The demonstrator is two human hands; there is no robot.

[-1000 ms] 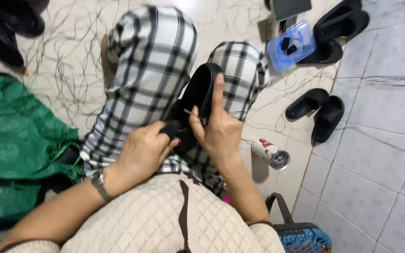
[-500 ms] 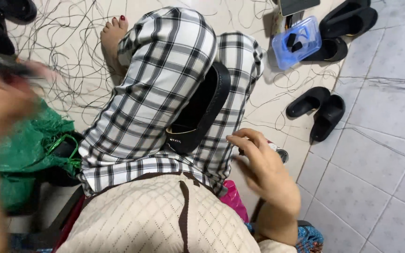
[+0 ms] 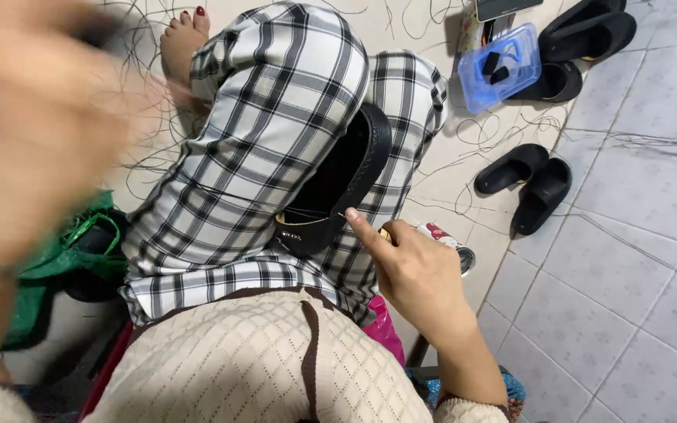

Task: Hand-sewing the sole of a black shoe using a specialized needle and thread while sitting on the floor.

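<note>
Here black shoe (image 3: 338, 184) touching right hand (image 3: 417, 274) fingers (image 3: 356, 225)

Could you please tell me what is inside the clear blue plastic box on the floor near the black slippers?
The clear blue plastic box holds a few small dark pieces, seen through its lid; what they are is too small to tell. A black slipper lies beside it. What is under the box cannot be seen.

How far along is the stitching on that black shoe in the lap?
Done: a thread already runs through the black shoe near its metal trim. In hand: the right hand points a finger at the shoe's edge, while the blurred left hand is raised, apparently pulling the thread taut. How much stitching is left cannot be told.
</note>
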